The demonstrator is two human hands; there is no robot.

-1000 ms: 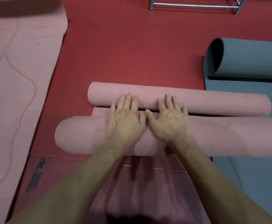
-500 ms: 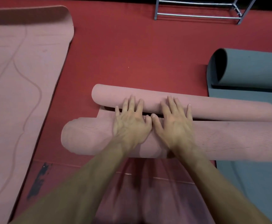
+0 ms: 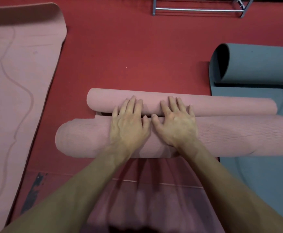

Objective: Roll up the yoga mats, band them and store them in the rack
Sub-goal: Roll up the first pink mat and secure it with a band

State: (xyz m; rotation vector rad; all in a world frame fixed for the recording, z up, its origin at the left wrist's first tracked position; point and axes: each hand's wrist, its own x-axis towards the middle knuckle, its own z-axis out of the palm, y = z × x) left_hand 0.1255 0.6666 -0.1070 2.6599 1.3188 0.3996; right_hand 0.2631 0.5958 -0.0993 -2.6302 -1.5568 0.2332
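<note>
Barely anything has shifted: my left hand (image 3: pixel 129 130) and right hand (image 3: pixel 174 126) stay flat, fingers straight, palms pressing the thick ribbed pink mat roll (image 3: pixel 83 140), fingertips on the slimmer smooth roll (image 3: pixel 221 106) just beyond. Right of them a grey foam mat (image 3: pixel 263 64) curls; the tubular metal rack (image 3: pixel 199 10) stands far ahead.

Left hand (image 3: pixel 129 130) and right hand (image 3: pixel 176 126) nudge the thick pink roll (image 3: pixel 83 138) slightly closer to the thin pink roll (image 3: pixel 221 106).

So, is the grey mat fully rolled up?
Partly. The grey mat curls into a loose roll at its far end; the nearer part lies flat.
</note>
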